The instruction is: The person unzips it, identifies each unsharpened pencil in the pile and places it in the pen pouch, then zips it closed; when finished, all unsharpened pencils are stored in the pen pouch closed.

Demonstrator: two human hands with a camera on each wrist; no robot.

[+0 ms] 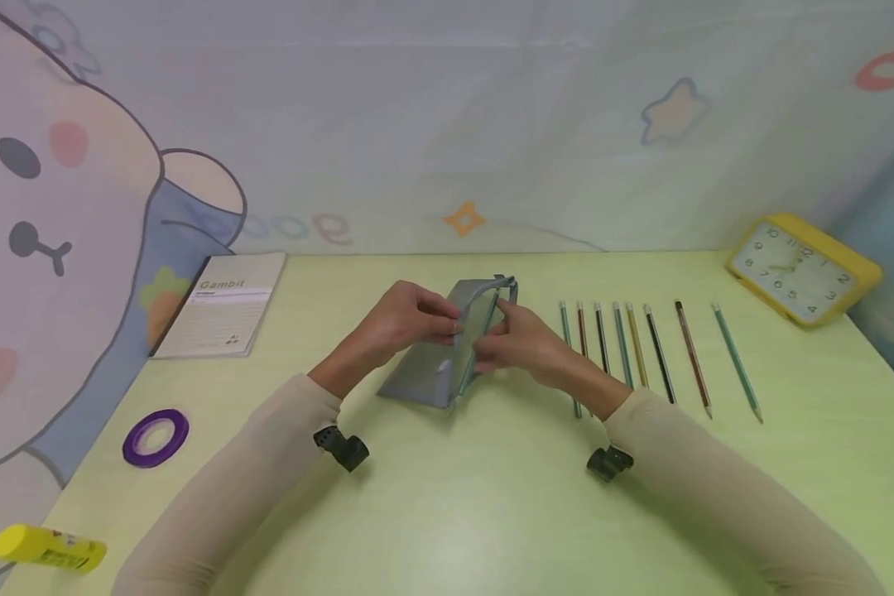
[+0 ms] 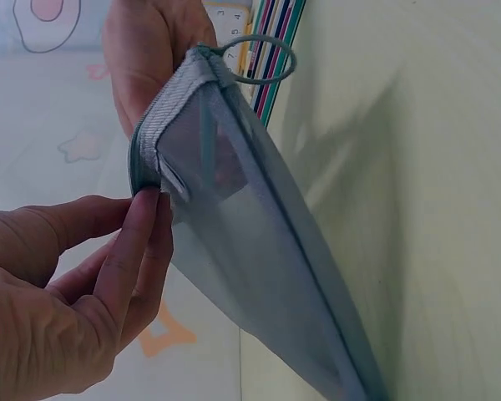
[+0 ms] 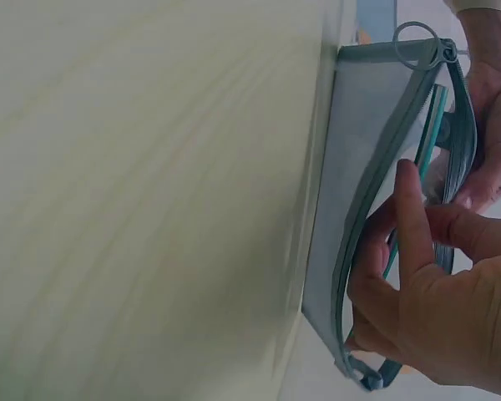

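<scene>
A grey-blue mesh pencil pouch (image 1: 425, 377) stands tilted on the table, its zipped mouth spread apart. My left hand (image 1: 417, 319) pinches one edge of that mouth between thumb and fingers, as the left wrist view also shows. Inside the opening, my right hand (image 3: 434, 292) holds a green pencil (image 3: 432, 134) that lies lengthwise along the mouth, partly covered by the fingers. A small loop (image 2: 271, 60) sticks out from the end of the pouch. The mesh lets a faint pencil shape show through in the left wrist view.
Several pencils (image 1: 657, 352) lie in a row right of the pouch. A yellow clock (image 1: 797, 269) stands at the back right. On the left are a notebook (image 1: 227, 306), a purple tape roll (image 1: 134, 445) and a yellow glue stick (image 1: 48, 548). A printed cloth (image 1: 387, 124) hangs behind.
</scene>
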